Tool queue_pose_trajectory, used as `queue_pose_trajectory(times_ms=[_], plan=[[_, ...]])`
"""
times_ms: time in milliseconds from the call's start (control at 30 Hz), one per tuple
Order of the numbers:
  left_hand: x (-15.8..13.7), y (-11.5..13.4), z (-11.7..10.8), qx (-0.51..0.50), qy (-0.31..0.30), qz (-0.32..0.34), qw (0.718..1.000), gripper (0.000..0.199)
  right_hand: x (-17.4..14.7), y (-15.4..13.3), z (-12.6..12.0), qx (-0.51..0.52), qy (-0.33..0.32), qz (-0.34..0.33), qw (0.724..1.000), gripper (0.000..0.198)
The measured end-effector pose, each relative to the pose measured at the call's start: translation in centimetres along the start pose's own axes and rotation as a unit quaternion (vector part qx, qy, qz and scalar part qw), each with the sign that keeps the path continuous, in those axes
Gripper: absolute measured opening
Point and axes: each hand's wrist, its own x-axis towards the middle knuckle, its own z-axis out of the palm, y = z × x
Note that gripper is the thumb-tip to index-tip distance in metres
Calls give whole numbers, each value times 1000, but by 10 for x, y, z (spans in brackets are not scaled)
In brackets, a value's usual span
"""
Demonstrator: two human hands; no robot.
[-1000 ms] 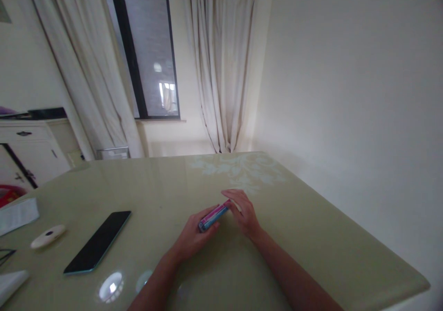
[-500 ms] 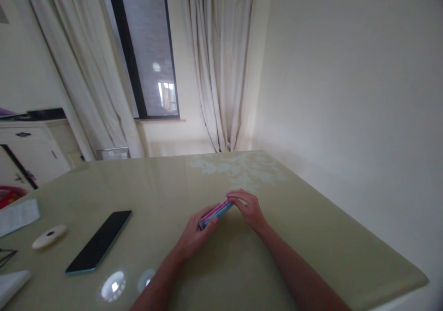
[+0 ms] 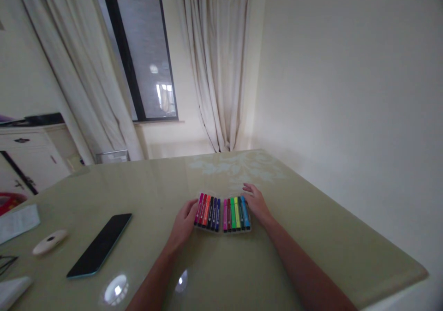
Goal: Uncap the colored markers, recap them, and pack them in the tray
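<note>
A clear plastic case of felt-tip markers point(image 3: 221, 230) lies unfolded on the table, its two halves side by side. The left half holds markers in pink, red, orange, black and blue point(image 3: 208, 212); in the right half are pink, brown, green, yellow and blue ones point(image 3: 236, 213). My left hand point(image 3: 185, 218) grips the outer left edge of the case, with its fingertips partly hidden. At the opposite edge, my right hand point(image 3: 256, 201) has its fingers apart, the thumb side close to or touching the blue marker.
On the left of the glossy green table point(image 3: 311, 237) lie a black tablet point(image 3: 100, 245), a white oval object point(image 3: 50, 242) and a sheet of paper point(image 3: 20, 222). A white object point(image 3: 14, 290) is at the lower left. A wall point(image 3: 346, 94) borders the table's right side.
The case was folded shut between both hands and tilted above the table. Now it is open and flat, with the markers showing. My hands have moved apart, the right one loosening its fingers.
</note>
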Motion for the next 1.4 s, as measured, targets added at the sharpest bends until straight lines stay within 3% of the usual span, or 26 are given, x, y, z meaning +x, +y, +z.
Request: queue_pose_trajectory(times_ms=[133, 267, 367, 467, 567, 667, 900, 1133, 1400], plan=[[-8, -1, 3, 182, 6, 79, 980, 66, 9, 4, -25, -122, 57, -26, 991, 39], [-21, -1, 16, 288, -126, 200, 928, 71, 3, -4, -25, -172, 49, -75, 981, 38], [-29, 3, 25, 318, -160, 220, 908, 79, -12, -18, -3, -181, -19, -165, 969, 37], [-34, 8, 31, 331, -172, 226, 900, 75, -28, -32, 24, -220, -115, -234, 940, 36], [-36, 13, 33, 335, -189, 226, 895, 74, -37, -39, 41, -292, -193, -263, 899, 30], [-36, 16, 34, 325, -192, 203, 903, 76, -38, -41, 43, -332, -220, -264, 878, 30], [-32, 16, 36, 241, -171, 183, 938, 106, -28, -45, 45, -330, -223, -218, 891, 29], [-32, 11, 35, 219, -166, 192, 942, 108, -25, -46, 59, -332, -176, -216, 901, 24], [-31, 3, 35, 261, -157, 141, 942, 117, -20, -40, 56, -154, -148, -199, 956, 13]])
